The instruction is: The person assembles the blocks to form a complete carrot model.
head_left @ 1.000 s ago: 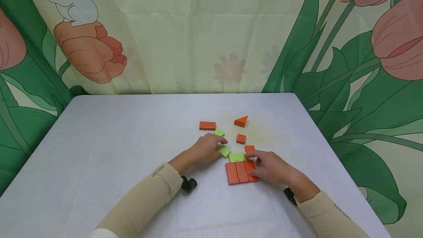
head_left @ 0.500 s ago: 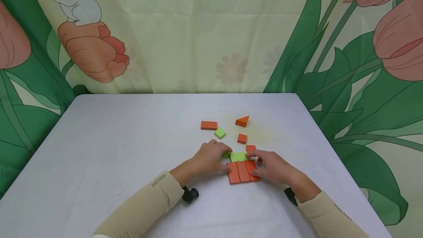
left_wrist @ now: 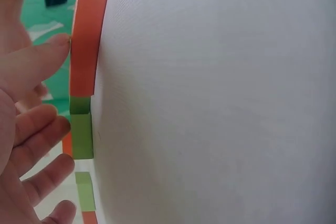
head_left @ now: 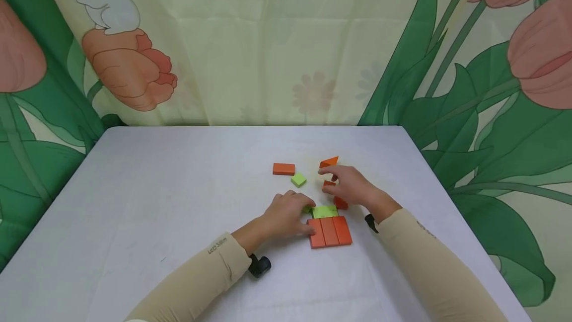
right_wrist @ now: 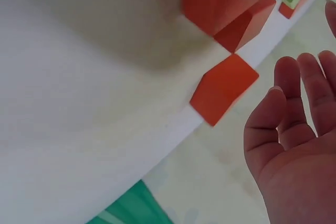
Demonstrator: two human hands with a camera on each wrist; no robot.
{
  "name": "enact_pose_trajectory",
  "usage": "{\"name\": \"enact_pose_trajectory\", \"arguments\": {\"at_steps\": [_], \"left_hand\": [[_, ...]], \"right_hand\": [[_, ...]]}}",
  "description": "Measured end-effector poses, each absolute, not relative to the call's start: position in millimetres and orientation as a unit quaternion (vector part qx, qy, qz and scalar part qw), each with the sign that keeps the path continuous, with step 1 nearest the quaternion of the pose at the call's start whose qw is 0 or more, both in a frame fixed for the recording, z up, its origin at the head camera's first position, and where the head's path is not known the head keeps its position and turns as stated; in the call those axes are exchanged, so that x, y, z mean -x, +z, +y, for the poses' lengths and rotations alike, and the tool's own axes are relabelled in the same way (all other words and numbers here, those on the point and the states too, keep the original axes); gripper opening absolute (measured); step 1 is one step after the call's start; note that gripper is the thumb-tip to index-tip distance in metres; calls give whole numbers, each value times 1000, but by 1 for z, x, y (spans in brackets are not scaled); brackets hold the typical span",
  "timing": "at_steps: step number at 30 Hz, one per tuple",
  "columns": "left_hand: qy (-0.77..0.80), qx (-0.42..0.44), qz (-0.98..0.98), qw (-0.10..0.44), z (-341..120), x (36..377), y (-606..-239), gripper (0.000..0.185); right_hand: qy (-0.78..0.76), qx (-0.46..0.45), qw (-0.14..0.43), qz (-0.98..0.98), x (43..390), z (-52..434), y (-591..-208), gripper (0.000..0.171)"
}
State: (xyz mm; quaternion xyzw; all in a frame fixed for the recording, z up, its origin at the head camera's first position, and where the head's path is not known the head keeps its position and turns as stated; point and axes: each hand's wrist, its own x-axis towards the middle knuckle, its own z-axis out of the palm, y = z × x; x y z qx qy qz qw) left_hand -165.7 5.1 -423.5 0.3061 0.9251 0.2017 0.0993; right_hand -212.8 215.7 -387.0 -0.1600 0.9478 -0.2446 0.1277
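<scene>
1. Three orange-red rectangular bars [head_left: 329, 232] lie flat, side by side, at the lower middle-right of the head view; I take them for painted wood: light, stiff, hard to break, smooth enough to slide if nudged
2. I would take hold of one by its short ends, since the neighbouring bars crowd the long sides; pressing sideways would probably shift the whole row
3. At the frame's lower centre, the left hand [head_left: 286, 212] has its fingers loosely spread, the thumb at the leftmost bar and the fingertips by a small lime-green block [head_left: 307, 209], which they mostly hide
4. Just right of the frame's centre, the right hand [head_left: 350, 185] has a narrow space between thumb and index finger, next to a small orange-red block [head_left: 329, 183]; I see nothing gripped, and cannot tell whether a fingertip touches the block
5. That block should feel light and rigid; I would pinch two opposite side faces, low down
6. Closest around, a lime-green rectangular block [head_left: 324, 211] sits along the bars' upper edge, with an orange-red block [head_left: 340, 203] at its upper right, partly behind the right hand
7. Higher in the frame are an orange triangular wedge [head_left: 329, 161] near the index finger, a lime-green square block [head_left: 298, 180] and a separate orange-red bar [head_left: 283, 169]
8. For me the wedge is the main obstacle: reaching over the small block could knock it across the white cloth [head_left: 178, 188]
</scene>
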Motion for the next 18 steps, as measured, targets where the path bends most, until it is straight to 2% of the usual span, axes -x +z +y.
{"name": "enact_pose_trajectory", "arguments": {"at_steps": [5,12,18], "left_hand": [[206,-311,923,95,5,166,-424,57],[208,-310,922,99,5,165,-425,57],[208,-309,923,95,3,164,-424,57]], "right_hand": [[-232,163,159,946,238,192,-391,48],[-226,122,206,944,250,171,-397,47],[-201,146,190,950,255,163,-402,40]]}}
